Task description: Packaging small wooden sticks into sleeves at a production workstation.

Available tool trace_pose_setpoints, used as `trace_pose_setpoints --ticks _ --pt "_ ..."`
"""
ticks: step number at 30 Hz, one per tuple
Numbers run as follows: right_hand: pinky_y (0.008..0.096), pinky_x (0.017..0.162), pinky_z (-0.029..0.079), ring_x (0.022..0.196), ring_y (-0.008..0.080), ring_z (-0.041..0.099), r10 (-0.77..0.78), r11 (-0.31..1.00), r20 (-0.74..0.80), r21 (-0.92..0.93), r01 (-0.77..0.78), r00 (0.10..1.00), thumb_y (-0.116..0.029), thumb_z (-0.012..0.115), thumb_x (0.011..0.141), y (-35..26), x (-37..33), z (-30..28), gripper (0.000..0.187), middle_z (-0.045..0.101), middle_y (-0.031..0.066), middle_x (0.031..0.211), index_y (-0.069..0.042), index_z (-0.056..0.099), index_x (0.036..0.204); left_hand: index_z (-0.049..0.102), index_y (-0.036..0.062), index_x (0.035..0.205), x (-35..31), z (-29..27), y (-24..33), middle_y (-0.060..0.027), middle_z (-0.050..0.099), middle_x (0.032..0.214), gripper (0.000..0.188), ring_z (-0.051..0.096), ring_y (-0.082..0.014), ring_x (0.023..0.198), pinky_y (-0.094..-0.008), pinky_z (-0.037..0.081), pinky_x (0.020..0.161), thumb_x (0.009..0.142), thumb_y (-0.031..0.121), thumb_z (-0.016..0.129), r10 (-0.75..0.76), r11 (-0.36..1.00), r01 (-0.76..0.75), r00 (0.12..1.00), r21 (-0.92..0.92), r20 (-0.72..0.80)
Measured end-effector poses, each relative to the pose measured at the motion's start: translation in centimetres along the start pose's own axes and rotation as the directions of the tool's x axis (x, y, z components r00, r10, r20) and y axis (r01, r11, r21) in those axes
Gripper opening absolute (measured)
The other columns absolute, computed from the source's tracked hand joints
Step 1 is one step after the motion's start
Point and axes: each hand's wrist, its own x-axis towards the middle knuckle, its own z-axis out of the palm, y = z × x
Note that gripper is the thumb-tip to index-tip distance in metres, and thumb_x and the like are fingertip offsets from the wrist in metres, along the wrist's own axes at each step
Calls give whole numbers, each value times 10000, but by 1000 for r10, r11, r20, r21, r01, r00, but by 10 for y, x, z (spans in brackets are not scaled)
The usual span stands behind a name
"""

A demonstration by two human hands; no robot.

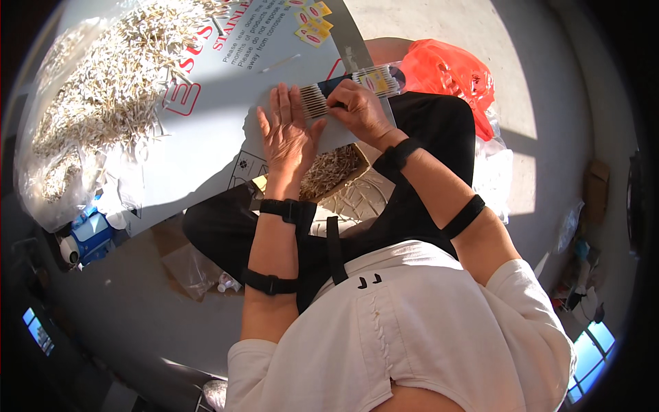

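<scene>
A flat row of cotton swabs (314, 101) lies on the grey printed table sheet (226, 130) between my hands. My left hand (287, 130) is flat on the sheet with its fingers spread, next to the left end of the row. With fingers bent and pressed together, my right hand (362, 113) grips the near edge of a clear packet of swabs at the row's right end. That packet (376, 81) has a yellow label and sticks out beyond the hand toward the table edge. The exact grip under the fingertips is hidden.
Loose cotton swabs (103, 89) heap on a clear plastic bag at the left. Yellow cards (314, 24) lie at the far edge, and a single swab (281, 62) nearer. A box of swabs (333, 172) stands below the table edge. A red plastic bag (446, 75) is at right.
</scene>
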Motion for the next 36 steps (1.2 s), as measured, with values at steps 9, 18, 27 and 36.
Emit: trace_pose_setpoints --ticks 9,18,27,36 --pt "416 683 489 827 325 608 -131 975 -6 -183 128 991 -110 674 781 2 1 2 69 581 77 829 -80 611 779 179 84 1540 1 -1 2 -136 192 1598 818 159 -289 1485 -557 96 1176 927 497 529 -4 1000 4 1000 -27 -5" --pt "411 743 517 878 329 613 -163 945 20 -286 162 986 -72 692 784 -6 8 -5 372 575 126 937 -53 617 1148 198 87 1539 -1 0 1 -138 209 1592 805 171 -291 1482 -559 106 1173 925 464 560 -3 1000 3 1000 -27 -3" --pt "389 747 509 878 300 623 93 995 -63 -42 -96 994 -102 673 792 -5 8 -3 197 587 90 858 -119 679 988 201 88 1538 1 1 1 -145 206 1594 806 176 -292 1482 -568 108 1171 924 472 555 7 1000 -8 1000 -30 -21" --pt "399 680 498 795 329 626 -82 970 52 -225 92 995 -90 666 791 -4 11 -6 57 610 94 845 -53 630 815 196 89 1538 0 0 1 -145 214 1591 802 192 -299 1477 -584 123 1163 926 457 563 2 1000 -2 1000 -28 -28"
